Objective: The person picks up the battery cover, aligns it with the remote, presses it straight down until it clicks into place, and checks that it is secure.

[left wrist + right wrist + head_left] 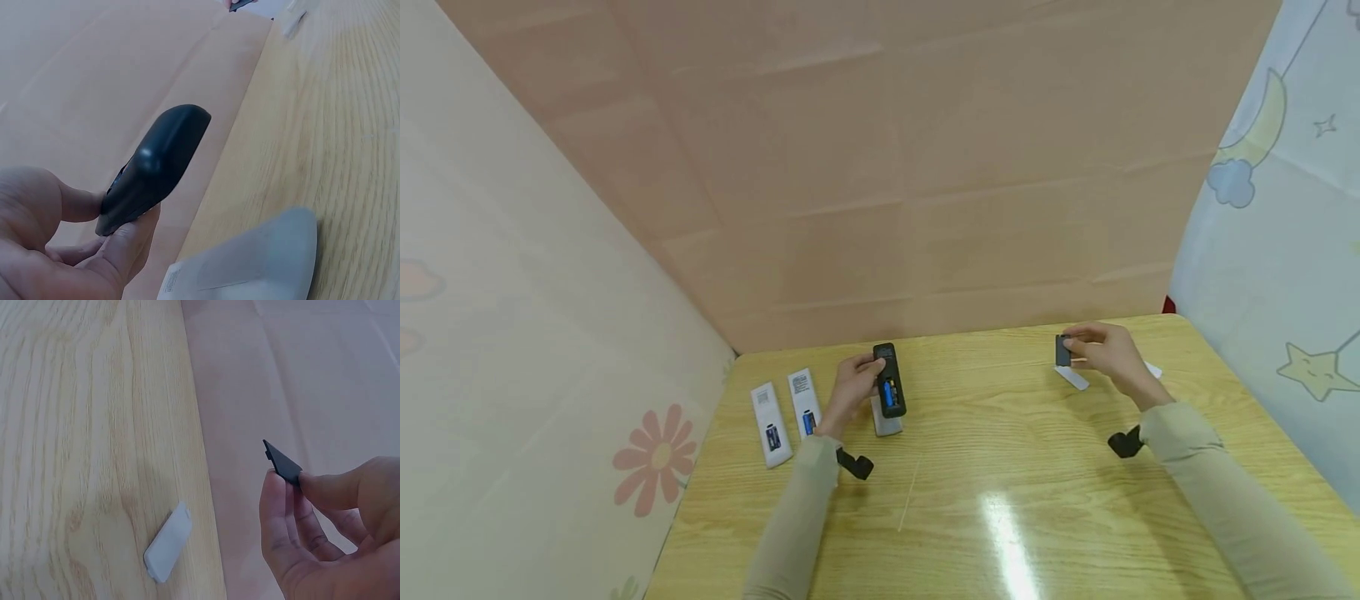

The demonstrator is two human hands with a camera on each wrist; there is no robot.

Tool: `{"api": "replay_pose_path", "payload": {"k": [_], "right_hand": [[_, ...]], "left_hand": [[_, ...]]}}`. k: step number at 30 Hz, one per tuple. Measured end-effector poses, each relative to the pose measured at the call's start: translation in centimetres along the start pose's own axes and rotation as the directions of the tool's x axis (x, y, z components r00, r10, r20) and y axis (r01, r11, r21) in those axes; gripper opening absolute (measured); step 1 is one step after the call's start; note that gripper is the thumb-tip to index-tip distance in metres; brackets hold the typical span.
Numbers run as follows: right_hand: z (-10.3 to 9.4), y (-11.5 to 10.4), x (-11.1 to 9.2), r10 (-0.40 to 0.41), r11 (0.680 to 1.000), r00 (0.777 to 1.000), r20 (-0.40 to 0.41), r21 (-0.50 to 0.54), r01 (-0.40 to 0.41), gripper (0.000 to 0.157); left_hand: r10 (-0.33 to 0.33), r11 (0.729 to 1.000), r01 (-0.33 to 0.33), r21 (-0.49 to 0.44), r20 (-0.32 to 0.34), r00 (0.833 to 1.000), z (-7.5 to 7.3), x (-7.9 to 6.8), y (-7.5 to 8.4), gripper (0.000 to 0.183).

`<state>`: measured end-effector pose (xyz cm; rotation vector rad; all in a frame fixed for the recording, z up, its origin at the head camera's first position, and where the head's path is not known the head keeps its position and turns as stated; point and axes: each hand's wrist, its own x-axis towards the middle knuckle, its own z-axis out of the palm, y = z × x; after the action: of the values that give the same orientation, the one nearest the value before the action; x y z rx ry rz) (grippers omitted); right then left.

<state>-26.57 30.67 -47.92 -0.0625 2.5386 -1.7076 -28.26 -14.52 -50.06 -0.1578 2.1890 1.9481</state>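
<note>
My left hand (850, 390) grips a black remote control (888, 367) by its side, above the table. Its back faces up with the battery bay uncovered, and a blue battery (891, 392) shows inside. In the left wrist view the black remote control (165, 150) sits between thumb and fingers, seen end-on. My right hand (1107, 354) pinches a small black battery cover (1063, 351) between thumb and fingertips, raised off the table. The right wrist view shows that black cover (284, 465) tilted, with a small tab on its edge.
Two white remotes, one at far left (770, 429) and one beside it (801, 385), lie back up with batteries showing. Another white remote (889, 426) lies partly hidden under the black one. White battery covers (1072, 377) lie near my right hand. A fabric backdrop (895, 208) rises behind the table.
</note>
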Motion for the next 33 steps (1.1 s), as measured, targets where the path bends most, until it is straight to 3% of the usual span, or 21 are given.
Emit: {"api": "replay_pose_path", "payload": {"k": [9, 33], "right_hand": [[1.2, -1.4, 0.4, 0.052, 0.998, 0.999, -0.011, 0.024, -0.052, 0.046], [3.3, -3.9, 0.3, -0.016, 0.999, 1.0, 0.019, 0.052, 0.015, 0.043]], "left_hand": [[-0.022, 1.0, 0.022, -0.004, -0.003, 1.0, 0.6, 0.5, -0.1, 0.049], [0.0, 1.0, 0.0, -0.018, 0.024, 1.0, 2.0, 0.6, 0.7, 0.048]]}}
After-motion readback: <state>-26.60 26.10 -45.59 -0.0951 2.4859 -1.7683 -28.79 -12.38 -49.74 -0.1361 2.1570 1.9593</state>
